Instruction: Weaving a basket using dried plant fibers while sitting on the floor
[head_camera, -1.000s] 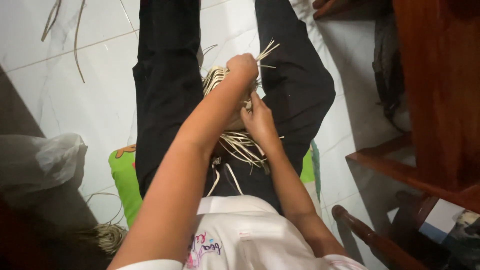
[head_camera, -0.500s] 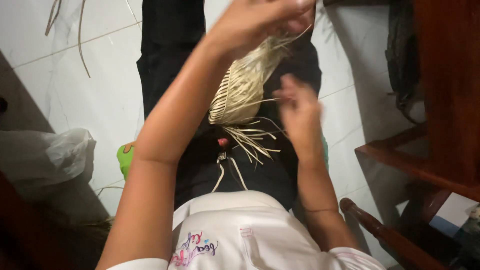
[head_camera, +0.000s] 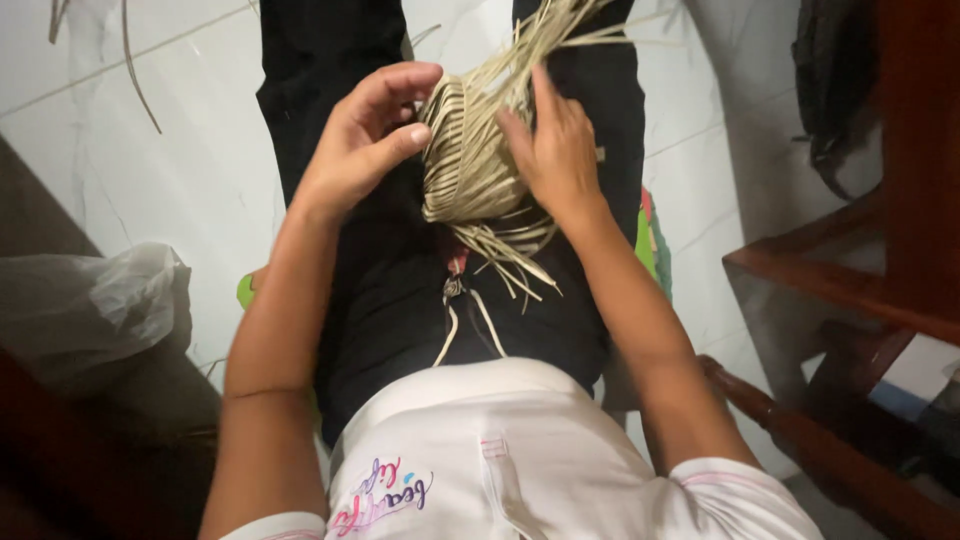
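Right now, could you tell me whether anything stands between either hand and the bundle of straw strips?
Nothing visible does: the left hand and the right hand both touch the bundle of straw strips directly, one on each side.

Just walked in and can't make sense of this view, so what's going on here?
A seated person in black trousers holds a bundle of pale straw-like strips over their lap. The left hand grips its left side with thumb and fingers; the right hand presses flat on its right side. Loose ends fan out above and below. A plastic bag lies on the tiled floor.
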